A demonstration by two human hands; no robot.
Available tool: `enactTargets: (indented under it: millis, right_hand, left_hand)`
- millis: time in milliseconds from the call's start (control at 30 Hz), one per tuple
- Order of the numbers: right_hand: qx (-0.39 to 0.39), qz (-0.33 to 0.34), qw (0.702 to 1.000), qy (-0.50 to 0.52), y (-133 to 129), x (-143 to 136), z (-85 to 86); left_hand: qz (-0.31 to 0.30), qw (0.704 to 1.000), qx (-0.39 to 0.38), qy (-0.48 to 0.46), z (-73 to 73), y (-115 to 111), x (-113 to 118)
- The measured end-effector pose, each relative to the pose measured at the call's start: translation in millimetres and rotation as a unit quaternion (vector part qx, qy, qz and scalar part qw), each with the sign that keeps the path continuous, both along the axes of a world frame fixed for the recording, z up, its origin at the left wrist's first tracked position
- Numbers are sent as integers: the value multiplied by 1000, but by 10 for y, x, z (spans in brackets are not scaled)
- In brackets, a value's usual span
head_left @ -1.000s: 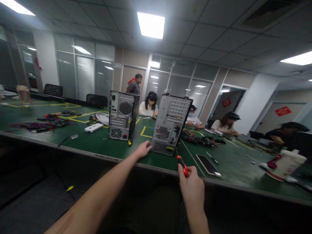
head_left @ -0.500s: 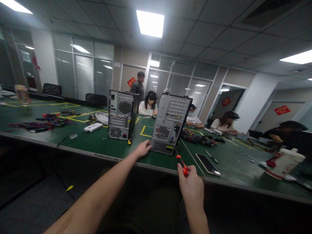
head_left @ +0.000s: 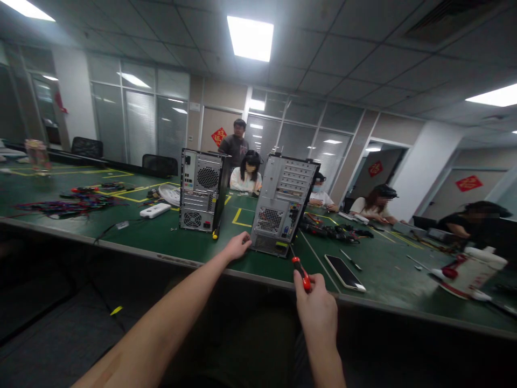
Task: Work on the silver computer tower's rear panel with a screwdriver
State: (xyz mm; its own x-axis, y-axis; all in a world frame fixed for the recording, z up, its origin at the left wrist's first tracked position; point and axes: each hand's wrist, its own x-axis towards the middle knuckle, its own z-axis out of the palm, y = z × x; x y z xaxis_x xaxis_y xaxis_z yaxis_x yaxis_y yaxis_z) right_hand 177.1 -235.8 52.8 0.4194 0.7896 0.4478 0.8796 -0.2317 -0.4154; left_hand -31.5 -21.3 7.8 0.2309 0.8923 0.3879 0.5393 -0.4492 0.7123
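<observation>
A grey computer case (head_left: pixel 270 215) stands upright in front of me, its rear panel with slots and ports facing me. My left hand (head_left: pixel 237 247) grips its lower left edge, fingers bent and partly hidden against the side. In my right hand (head_left: pixel 317 302), closed around the handle, is a red and black screwdriver (head_left: pixel 301 274). Its thin shaft points up at the case's lower right rear corner; whether the tip touches a screw I cannot tell. To the left stands a second computer case (head_left: pixel 201 188), apart from both hands, with a yellow-tipped tool (head_left: pixel 215 234) at its foot.
On the green table (head_left: pixel 169 242) lie a phone (head_left: pixel 344 272), a pen-like tool (head_left: pixel 350 260), bundled cables (head_left: pixel 76 205), black cables (head_left: pixel 335 230) and a white power strip (head_left: pixel 155 210). A white cup (head_left: pixel 472 274) stands at the right. Several people sit or stand beyond the table.
Both hands, the screwdriver and the computer case stay almost exactly where they were. The standing person in the background has shifted slightly to the right.
</observation>
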Motion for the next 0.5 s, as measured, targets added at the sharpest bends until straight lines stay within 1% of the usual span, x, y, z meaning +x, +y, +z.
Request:
enactTargets:
  millis: [100, 200, 333, 400, 500]
  right_hand:
    - [-2, -6, 1000, 4, 16, -15, -10]
    - [12, 9, 999, -37, -9, -14, -18]
    - [51, 17, 995, -87, -43, 7, -21]
    - [51, 19, 996, -70, -34, 15, -21]
    - [16, 7, 1000, -15, 3, 6, -21]
  left_hand:
    - [1, 1000, 0, 1, -4, 1, -1]
    - [0, 1000, -2, 0, -21, 18, 0]
    - [-1, 1000, -4, -4, -33, 30, 1]
    - [-4, 1000, -8, -7, -27, 23, -1]
    - [-6, 1000, -9, -8, -7, 1, -5]
